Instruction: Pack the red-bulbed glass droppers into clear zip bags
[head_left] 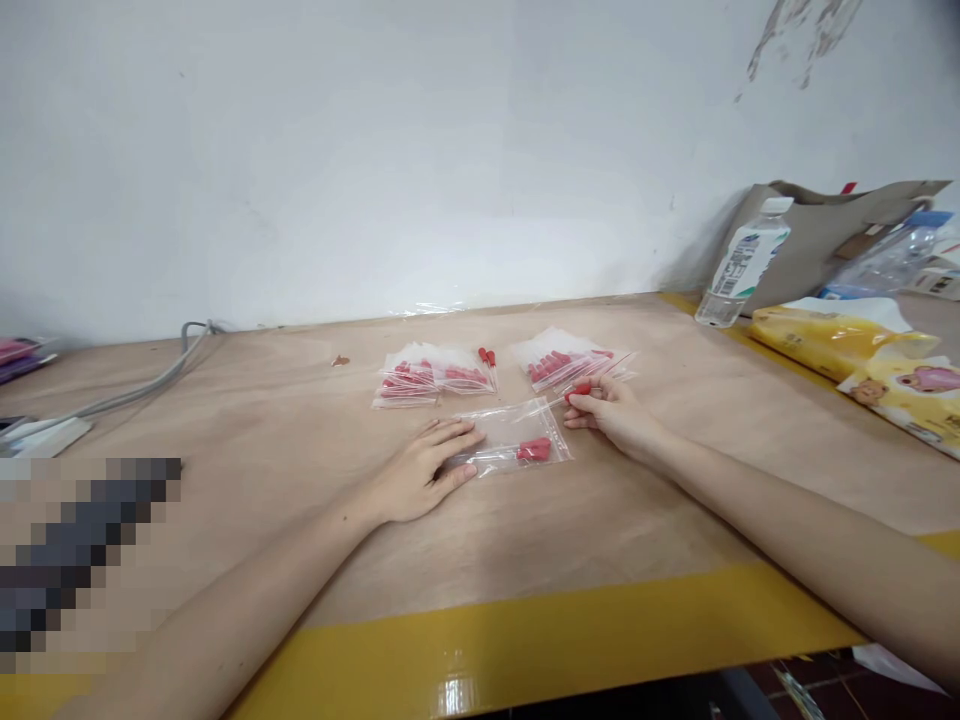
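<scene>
A clear plastic bag (499, 425) lies flat on the table between my hands. Inside it are several droppers with red rubber bulbs (534, 450) and thin clear tubes. My left hand (427, 465) rests on the bag's left end, fingers stretched and thumb apart from them. Just beyond the bag's right edge, my right hand (607, 410) pinches red-bulbed droppers (577, 390), their clear tubes reaching left over the bag. How many it holds I cannot tell. Two loose droppers (487, 357) lie behind the bag.
Filled bags of red-bulbed droppers form a left pile (409, 380) and a right pile (562, 362). A water bottle (742, 265), a grey bag (817, 235) and yellow packs (840, 340) stand at the right. A grey cable (161, 380) runs along the left, near a pixelated dark object (75, 540).
</scene>
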